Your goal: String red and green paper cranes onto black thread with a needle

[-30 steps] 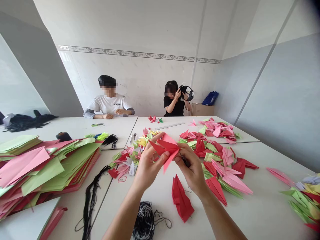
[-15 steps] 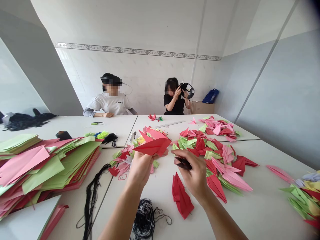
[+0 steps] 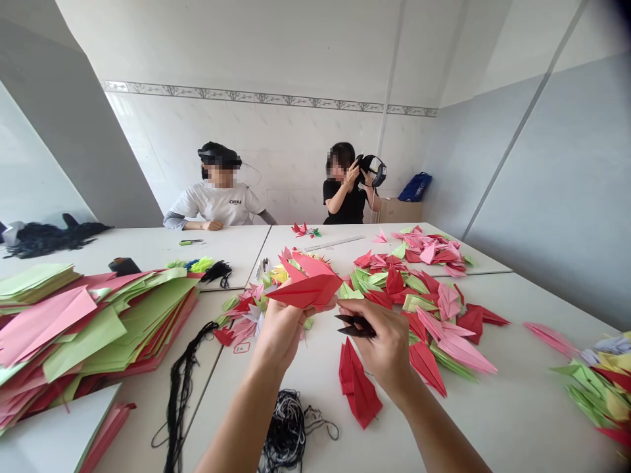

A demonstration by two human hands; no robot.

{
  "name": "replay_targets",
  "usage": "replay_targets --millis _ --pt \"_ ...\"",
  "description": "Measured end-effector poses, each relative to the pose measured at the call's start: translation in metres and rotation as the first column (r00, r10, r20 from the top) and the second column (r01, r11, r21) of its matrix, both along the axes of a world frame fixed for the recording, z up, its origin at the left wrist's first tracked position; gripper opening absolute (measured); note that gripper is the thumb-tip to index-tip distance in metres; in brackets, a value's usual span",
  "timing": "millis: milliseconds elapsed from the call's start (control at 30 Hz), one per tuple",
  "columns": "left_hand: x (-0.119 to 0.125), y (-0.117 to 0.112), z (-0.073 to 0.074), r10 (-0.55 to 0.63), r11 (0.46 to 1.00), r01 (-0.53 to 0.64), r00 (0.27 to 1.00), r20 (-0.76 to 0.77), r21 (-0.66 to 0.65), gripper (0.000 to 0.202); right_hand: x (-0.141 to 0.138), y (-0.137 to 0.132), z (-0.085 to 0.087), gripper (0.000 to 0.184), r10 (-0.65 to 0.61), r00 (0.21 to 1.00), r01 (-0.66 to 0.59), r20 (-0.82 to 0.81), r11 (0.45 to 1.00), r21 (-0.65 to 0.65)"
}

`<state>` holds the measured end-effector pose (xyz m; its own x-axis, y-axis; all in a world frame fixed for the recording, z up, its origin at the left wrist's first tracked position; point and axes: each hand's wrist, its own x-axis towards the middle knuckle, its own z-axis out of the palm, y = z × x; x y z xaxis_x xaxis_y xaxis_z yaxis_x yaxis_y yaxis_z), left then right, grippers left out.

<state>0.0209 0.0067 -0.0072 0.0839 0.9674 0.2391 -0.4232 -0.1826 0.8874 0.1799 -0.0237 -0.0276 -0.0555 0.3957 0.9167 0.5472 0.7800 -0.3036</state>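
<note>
Red folded paper, gripped by the left hand over the table, partly hides a paper heap across the far edge, the right hand clasps a half-covered black tool, and tangled thread is cut off below.

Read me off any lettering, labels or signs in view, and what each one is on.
"CHINA": on the white shirt across the table.
Blue bag: pale lettering, too small to read.
Red-framed mark on the table: too blurred to read.
Small red mark by the ruler: too small to read.
</note>
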Motion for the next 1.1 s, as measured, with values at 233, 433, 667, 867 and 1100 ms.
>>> replay_targets --millis 233,433,667,867,1100 --pt "0.0 -0.002 0.0 0.002 0.994 0.013 0.99 -0.141 0.11 0.021 -0.004 0.004 -0.009 0.013 -0.016 0.996 0.008 -0.087 0.996 -0.091" --pt "-0.003 -0.001 -0.004 0.012 0.985 0.023 0.981 -0.195 0.172 0.026 -0.008 0.003 -0.018 0.012 0.131 0.967 -0.186 -0.22 0.949 -0.253" --pt "-0.012 0.002 -0.003 0.037 0.984 -0.009 0.987 -0.158 0.178 0.023 -0.007 0.008 -0.021 0.022 0.315 0.947 -0.322 -0.065 0.922 -0.214" --pt "-0.009 -0.003 0.0 -0.074 0.987 0.103 0.972 -0.223 0.121 0.027 -0.006 0.01 -0.027 0.005 0.27 0.947 -0.302 -0.176 0.934 -0.191" --pt "-0.013 -0.002 0.001 -0.085 0.99 0.108 0.969 -0.232 0.091 0.03 0.001 0.017 -0.023 0.016 0.07 0.997 -0.07 -0.009 0.998 -0.004"
